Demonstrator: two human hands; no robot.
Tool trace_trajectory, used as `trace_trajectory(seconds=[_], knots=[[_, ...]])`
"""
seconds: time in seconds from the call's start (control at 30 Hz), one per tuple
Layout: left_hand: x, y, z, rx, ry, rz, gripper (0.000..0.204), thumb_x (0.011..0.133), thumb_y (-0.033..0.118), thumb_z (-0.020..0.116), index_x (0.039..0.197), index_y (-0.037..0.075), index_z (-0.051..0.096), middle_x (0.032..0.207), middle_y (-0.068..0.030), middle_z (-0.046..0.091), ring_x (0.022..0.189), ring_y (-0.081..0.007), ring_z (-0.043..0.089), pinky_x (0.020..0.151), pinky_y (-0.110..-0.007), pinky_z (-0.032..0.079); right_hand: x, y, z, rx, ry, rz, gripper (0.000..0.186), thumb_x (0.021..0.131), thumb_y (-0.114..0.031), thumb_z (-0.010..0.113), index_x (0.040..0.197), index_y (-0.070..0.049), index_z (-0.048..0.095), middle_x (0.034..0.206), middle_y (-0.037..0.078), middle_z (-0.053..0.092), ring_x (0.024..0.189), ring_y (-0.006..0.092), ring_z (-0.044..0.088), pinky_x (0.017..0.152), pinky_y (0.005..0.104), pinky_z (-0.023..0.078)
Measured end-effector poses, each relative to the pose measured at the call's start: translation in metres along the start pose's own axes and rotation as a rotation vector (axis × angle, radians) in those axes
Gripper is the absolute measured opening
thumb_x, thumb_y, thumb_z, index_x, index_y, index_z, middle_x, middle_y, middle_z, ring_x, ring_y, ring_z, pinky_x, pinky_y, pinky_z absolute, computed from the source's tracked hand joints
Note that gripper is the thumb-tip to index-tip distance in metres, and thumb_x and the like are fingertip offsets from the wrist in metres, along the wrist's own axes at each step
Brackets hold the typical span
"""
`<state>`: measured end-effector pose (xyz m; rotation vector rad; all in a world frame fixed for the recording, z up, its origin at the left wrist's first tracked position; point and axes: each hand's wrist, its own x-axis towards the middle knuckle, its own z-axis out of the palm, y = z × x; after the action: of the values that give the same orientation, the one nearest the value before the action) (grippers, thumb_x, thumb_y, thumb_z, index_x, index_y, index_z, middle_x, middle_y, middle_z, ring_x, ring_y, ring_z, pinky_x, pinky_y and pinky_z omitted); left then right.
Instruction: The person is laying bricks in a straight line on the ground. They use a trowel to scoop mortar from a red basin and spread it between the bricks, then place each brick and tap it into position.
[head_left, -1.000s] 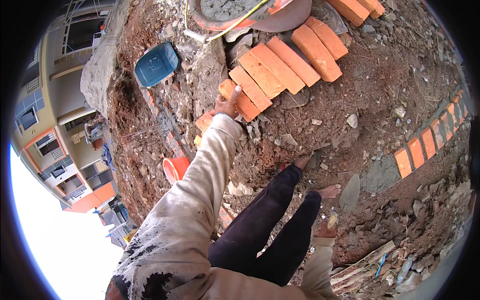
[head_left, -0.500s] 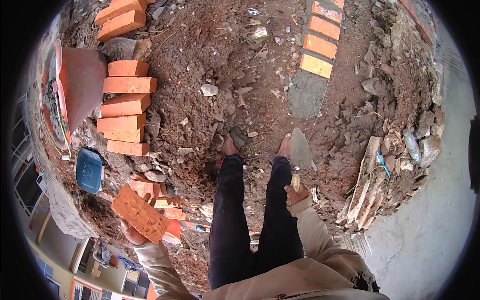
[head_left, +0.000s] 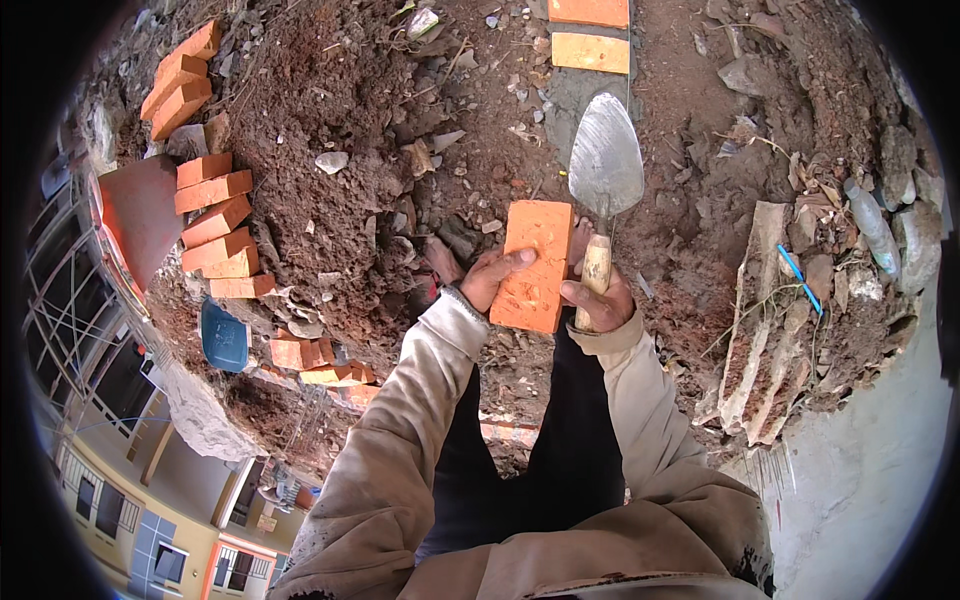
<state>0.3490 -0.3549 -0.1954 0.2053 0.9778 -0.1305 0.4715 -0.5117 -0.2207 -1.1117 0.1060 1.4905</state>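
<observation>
My left hand (head_left: pixel 490 272) grips an orange brick (head_left: pixel 532 268) by its left side, thumb on the face, in front of my legs. My right hand (head_left: pixel 602 298) is closed on the wooden handle of a trowel (head_left: pixel 605 152), whose metal blade points away from me; its thumb is by the brick's right edge. Beyond the trowel, a strip of grey mortar (head_left: pixel 568 115) lies on the soil, with laid bricks (head_left: pixel 590 50) along it at the top and a string line beside them. My bare feet are partly hidden behind my hands and the brick.
Loose bricks (head_left: pixel 212 195) are stacked at the left beside a red mortar container (head_left: pixel 135 225) and a blue plastic scoop (head_left: pixel 225 337). Rubble, wood (head_left: pixel 760 330), a plastic bottle (head_left: pixel 873 222) and a blue pen-like stick (head_left: pixel 800 278) lie at the right, beside a concrete edge (head_left: pixel 840 470).
My left hand picked up the brick from the pile and brought it rightward to the middle, next to my right hand. The trowel has risen, and my view has turned toward the laid row.
</observation>
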Motion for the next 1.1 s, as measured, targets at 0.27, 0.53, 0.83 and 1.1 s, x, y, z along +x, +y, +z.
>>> trace_trajectory(seconds=[0.27,0.53,0.83,1.1], knots=[[0.044,-0.019,0.016,0.715,0.204,0.237,0.076,0.064,0.021,0.078,0.119,-0.004,0.033,0.111,-0.0137,0.051,0.104,-0.0216,0.05,0.089,-0.034,0.041,0.021,0.029,-0.023,-0.402,0.175,-0.374,0.069,0.068,-0.018,0.068,0.125,0.003,0.034,0.114,0.013,0.05,0.106,0.018,0.045,0.101,0.0358,0.02],[0.164,0.026,-0.047,1.648,0.464,0.51,0.084,0.05,0.032,0.077,0.119,0.005,0.039,0.112,-0.0144,0.048,0.108,-0.03,0.045,0.093,-0.04,0.036,0.054,0.013,-0.092,-0.389,0.282,-0.333,0.034,0.076,-0.008,0.062,0.103,0.004,0.044,0.083,0.011,0.06,0.075,0.0143,0.058,0.064,0.0254,0.048],[0.33,0.097,-0.041,1.933,0.12,1.091,0.082,0.052,0.024,0.075,0.124,0.006,0.039,0.117,-0.0145,0.044,0.11,-0.0324,0.04,0.096,-0.04,0.031,0.097,0.003,-0.153,-0.316,0.477,-0.462,0.027,0.073,-0.006,0.063,0.093,0.001,0.046,0.067,0.004,0.051,0.049,0.0091,0.048,0.045,0.0203,0.041],[0.359,0.097,-0.058,2.092,-0.068,1.125,0.09,0.053,0.021,0.075,0.131,0.007,0.032,0.119,-0.0161,0.04,0.111,-0.0328,0.038,0.096,-0.043,0.029,0.125,-0.021,-0.159,-0.431,0.455,-0.491,0.029,0.074,-0.014,0.061,0.095,0.002,0.048,0.064,0.002,0.05,0.047,0.0085,0.047,0.043,0.0213,0.039]])
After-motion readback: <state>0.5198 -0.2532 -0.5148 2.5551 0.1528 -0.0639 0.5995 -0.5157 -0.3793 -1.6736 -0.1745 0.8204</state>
